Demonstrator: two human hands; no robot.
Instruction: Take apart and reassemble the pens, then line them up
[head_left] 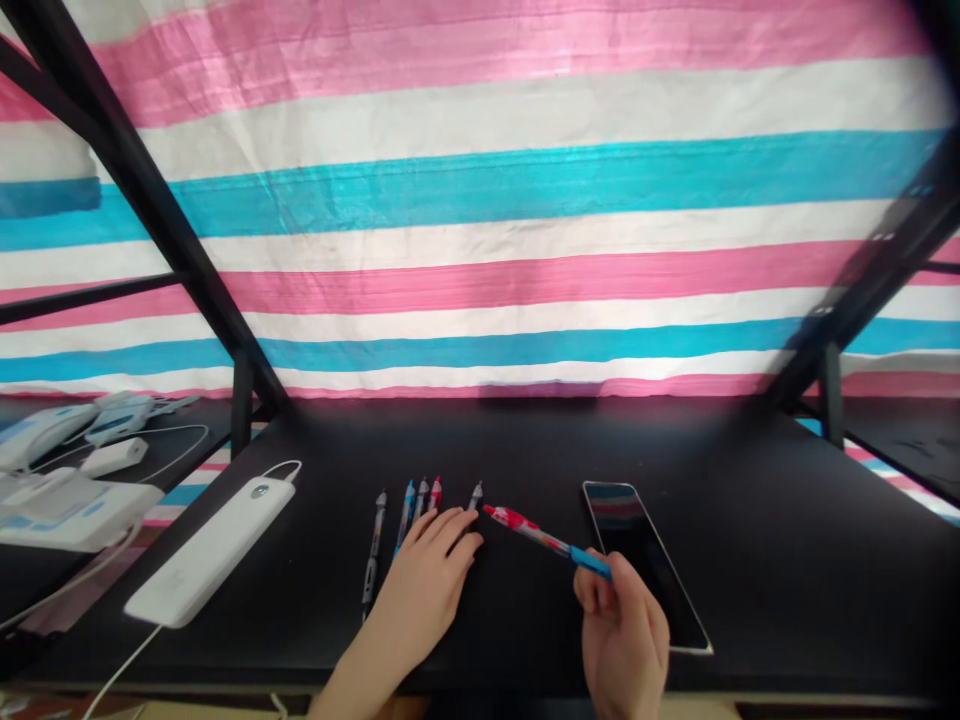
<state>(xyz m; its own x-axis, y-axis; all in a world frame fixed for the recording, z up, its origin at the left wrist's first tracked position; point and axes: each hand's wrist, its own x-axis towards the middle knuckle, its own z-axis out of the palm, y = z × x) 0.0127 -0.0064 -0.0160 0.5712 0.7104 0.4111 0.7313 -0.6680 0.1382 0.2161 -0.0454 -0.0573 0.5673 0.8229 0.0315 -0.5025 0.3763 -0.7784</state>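
My right hand (pixel 624 628) is closed around the blue end of a pen (pixel 536 532), whose red end points left above the table. My left hand (pixel 429 570) lies palm down with its fingers stretched out over several pens. From beneath it show the upper parts of a blue pen (pixel 405 508), a grey pen (pixel 421 496) and a red pen (pixel 436 492). Another grey pen (pixel 476 494) sticks out past its fingertips. A grey and black pen (pixel 373 552) lies apart, just left of that hand. The palm side of my left hand is hidden.
A phone (pixel 645 560) with a dark screen lies beside and partly behind my right hand. On the left, a long white block (pixel 214 550) with a round button trails cords across the black table (pixel 525 440). White devices (pixel 75 515) stand further left, beyond a black metal frame (pixel 161 215).
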